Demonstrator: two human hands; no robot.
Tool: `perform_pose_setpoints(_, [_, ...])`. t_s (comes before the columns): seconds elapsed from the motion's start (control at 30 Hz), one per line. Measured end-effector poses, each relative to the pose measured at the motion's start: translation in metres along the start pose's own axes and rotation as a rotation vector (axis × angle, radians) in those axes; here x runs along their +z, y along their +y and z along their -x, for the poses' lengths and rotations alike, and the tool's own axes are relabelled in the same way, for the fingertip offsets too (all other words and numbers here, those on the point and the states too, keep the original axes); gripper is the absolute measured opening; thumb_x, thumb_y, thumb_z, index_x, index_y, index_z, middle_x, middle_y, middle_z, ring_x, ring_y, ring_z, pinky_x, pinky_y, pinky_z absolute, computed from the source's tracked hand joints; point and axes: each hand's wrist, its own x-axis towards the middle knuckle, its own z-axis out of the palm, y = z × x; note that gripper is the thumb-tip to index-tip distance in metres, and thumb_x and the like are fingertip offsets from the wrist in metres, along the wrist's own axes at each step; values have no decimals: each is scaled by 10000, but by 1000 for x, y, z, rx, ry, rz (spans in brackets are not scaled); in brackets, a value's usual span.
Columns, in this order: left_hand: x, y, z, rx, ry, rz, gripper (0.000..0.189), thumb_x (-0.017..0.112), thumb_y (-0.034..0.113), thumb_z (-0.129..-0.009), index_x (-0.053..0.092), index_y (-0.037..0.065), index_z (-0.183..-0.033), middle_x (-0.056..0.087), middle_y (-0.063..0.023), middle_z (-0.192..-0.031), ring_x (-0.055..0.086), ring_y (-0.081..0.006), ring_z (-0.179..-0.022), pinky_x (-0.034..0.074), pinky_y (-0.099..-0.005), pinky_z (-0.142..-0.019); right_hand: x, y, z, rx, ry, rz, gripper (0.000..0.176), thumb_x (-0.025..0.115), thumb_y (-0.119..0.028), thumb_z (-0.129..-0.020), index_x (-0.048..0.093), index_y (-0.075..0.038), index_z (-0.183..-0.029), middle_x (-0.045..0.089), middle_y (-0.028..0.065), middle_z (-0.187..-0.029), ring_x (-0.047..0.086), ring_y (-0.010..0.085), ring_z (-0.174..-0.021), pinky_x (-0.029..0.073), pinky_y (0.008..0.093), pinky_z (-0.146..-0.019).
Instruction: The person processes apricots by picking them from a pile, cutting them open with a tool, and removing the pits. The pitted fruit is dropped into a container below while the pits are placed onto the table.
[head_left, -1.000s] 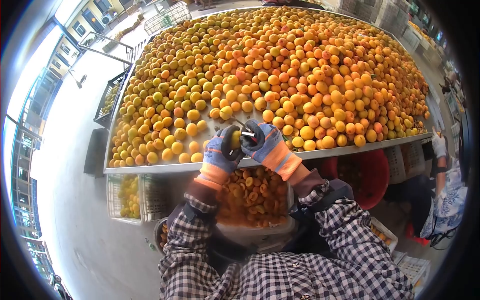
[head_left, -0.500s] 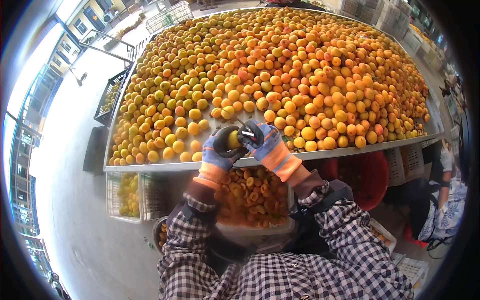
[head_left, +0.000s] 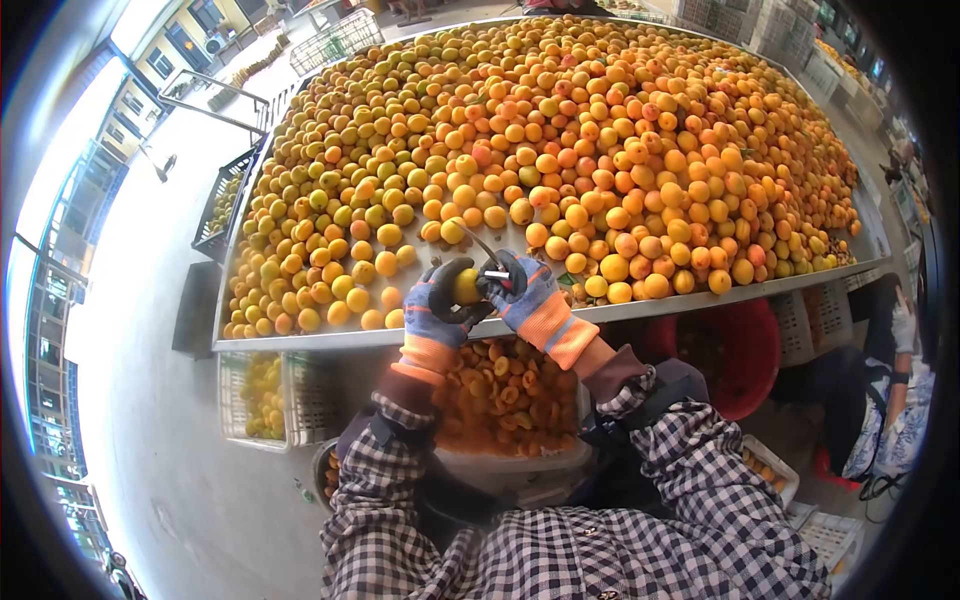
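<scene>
My left hand (head_left: 445, 305), in a grey-and-orange glove with dark fingers, is wrapped round a yellow-green apricot (head_left: 467, 287) at the table's front edge. Close against it on the right, my right hand (head_left: 522, 290) grips a small knife (head_left: 483, 244), whose thin curved blade points up and to the left. The fingers of both hands meet at the fruit. A large heap of apricots (head_left: 600, 150) covers the metal-edged table (head_left: 400, 334) beyond them. Below my hands sits a bin of halved apricots (head_left: 505, 400).
Under the table are a white crate (head_left: 288, 400) at the left and a red tub (head_left: 735, 365) at the right. A black crate (head_left: 222, 205) stands beyond the table's left edge. At the far right sits another person (head_left: 890, 410) with a gloved hand.
The knife has tilted, and more of its blade shows above my right hand. Both hands stay together at the apricot. The view has shifted slightly.
</scene>
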Motion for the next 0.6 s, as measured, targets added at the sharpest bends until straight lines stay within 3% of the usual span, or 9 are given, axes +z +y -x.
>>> perform_pose_setpoints(0.1, [3,-4,1,-9,19,74,589,868,166,-569,631,78,-1101,661,-126,-993,644,-295,-917,527,-361,-798,-2,-1,-1,-1,-27,51,224,693,-172,-828,574,-27,-952,643,184,-823,628,380,-781,496,399,-658])
perform_pose_setpoints(0.2, [-1,-1,-3,40,38,-51,585,856,147,-577,626,76,-1110,659,-124,-999,639,-300,-924,525,-361,-801,-5,-4,-1,-61,-38,-2,229,695,-174,-828,576,-34,-964,641,183,-826,627,381,-789,497,403,-662])
perform_pose_setpoints(0.27, [-2,2,-1,27,22,37,578,844,131,-587,620,71,-1116,658,-125,-1005,638,-305,-921,524,-360,-797,-8,-6,-2,-123,-95,223,176,684,-49,-818,603,-23,-972,655,136,-836,652,281,-759,504,327,-667])
perform_pose_setpoints(0.33, [-5,1,0,48,-17,66,574,845,115,-590,626,63,-1119,652,-120,-1005,639,-288,-916,520,-349,-797,-11,-6,-3,-58,-136,83,229,699,-156,-816,574,-39,-968,641,186,-835,620,386,-813,496,412,-674])
perform_pose_setpoints(0.47, [-8,-2,2,38,-78,154,562,837,104,-611,623,56,-1129,647,-117,-1002,640,-265,-913,519,-341,-796,-17,-8,-4,-149,-182,173,197,670,-129,-820,546,-29,-936,617,194,-817,602,402,-802,486,431,-670])
perform_pose_setpoints(0.6, [-13,-4,4,107,-117,96,587,852,143,-602,610,46,-1128,648,-137,-997,640,-306,-904,515,-353,-786,-17,-8,1,-219,-212,268,184,653,-124,-824,533,-32,-930,609,193,-807,601,397,-801,487,430,-670])
